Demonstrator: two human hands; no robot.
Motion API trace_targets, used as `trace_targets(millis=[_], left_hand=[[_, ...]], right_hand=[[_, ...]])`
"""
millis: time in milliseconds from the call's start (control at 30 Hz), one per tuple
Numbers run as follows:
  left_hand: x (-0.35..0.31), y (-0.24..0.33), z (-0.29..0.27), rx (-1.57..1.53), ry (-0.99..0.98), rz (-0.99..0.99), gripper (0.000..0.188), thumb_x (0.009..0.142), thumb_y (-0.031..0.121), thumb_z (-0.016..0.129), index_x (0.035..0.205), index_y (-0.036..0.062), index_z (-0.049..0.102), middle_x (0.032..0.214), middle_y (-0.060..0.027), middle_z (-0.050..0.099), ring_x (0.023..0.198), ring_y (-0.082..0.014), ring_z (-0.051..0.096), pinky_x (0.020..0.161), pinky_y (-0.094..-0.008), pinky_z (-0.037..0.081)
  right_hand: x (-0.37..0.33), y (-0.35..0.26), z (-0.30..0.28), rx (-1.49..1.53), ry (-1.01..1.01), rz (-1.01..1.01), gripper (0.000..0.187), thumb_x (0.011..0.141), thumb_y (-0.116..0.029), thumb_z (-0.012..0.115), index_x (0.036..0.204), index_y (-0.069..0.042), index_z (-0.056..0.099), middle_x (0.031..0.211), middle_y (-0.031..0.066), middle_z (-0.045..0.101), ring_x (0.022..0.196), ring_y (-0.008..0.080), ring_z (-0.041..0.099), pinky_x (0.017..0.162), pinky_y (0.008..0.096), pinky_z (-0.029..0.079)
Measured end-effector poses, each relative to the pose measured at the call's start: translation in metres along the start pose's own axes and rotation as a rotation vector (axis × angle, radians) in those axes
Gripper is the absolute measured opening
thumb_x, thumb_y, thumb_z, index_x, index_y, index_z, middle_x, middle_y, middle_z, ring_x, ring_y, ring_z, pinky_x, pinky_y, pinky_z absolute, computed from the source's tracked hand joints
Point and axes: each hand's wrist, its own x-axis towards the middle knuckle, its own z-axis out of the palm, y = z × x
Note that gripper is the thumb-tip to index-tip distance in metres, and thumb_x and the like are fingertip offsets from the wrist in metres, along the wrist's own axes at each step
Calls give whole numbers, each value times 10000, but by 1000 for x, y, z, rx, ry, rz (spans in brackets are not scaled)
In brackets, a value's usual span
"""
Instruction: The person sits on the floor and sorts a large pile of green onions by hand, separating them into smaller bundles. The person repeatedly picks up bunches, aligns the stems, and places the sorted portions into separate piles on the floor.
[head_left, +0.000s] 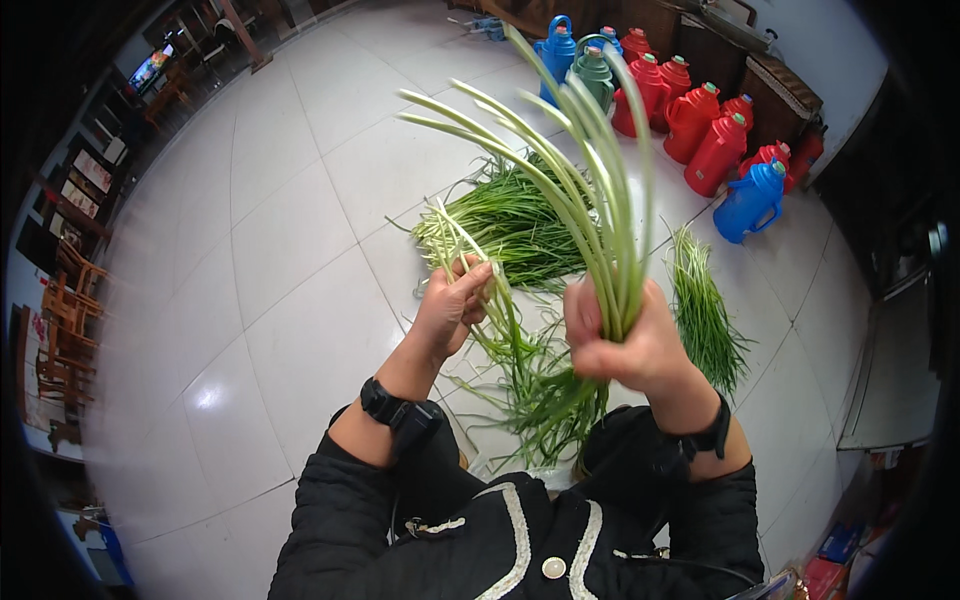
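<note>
My right hand is closed around a bunch of garlic chives. Their pale stalks fan upward and their green leaves hang below the fist; the hand and stalk tips are blurred by motion. To its left, my left hand pinches a few thin chive stalks, pale ends up. Beyond both hands lies a large heap of chives on the floor. A smaller, neater bundle of chives rests to the right. Loose green leaves are scattered below my hands, between my knees.
Several red thermos flasks stand at the far right, with blue ones and a green one among them. Pale tiles cover the floor. Wooden chairs line the far left. A dark cabinet stands behind the flasks.
</note>
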Motion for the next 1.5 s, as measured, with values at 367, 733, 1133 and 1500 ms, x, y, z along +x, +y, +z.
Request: trace_targets(millis=[367,733,1133,1500], left_hand=[[-11,10,5,-4,29,9,116,859,157,601,920,113,513,741,31,520,550,-45,416,470,-196,326],[1,1,-6,15,165,-58,47,889,166,550,870,134,522,684,30,526,483,-21,365,400,-170,252],[-5,0,7,-35,-66,25,113,910,193,544,898,81,561,734,-5,591,464,-11,377,406,-164,248],[5,8,3,-35,183,228,71,875,142,557,918,86,549,729,-4,587,576,-59,537,417,-183,342]], right_hand=[[-9,-65,43,384,-666,38,357,639,-100,829,753,-30,498,657,40,527,537,156,463,434,289,346],[-14,-57,48,341,-470,99,345,690,-173,798,779,-4,510,627,36,512,544,145,487,479,258,370],[28,77,-16,-239,249,423,196,731,-102,731,850,-14,603,632,-11,553,493,39,472,419,193,367],[22,100,-30,-92,262,391,163,740,-71,724,792,-14,580,627,5,563,444,52,470,394,193,375]])
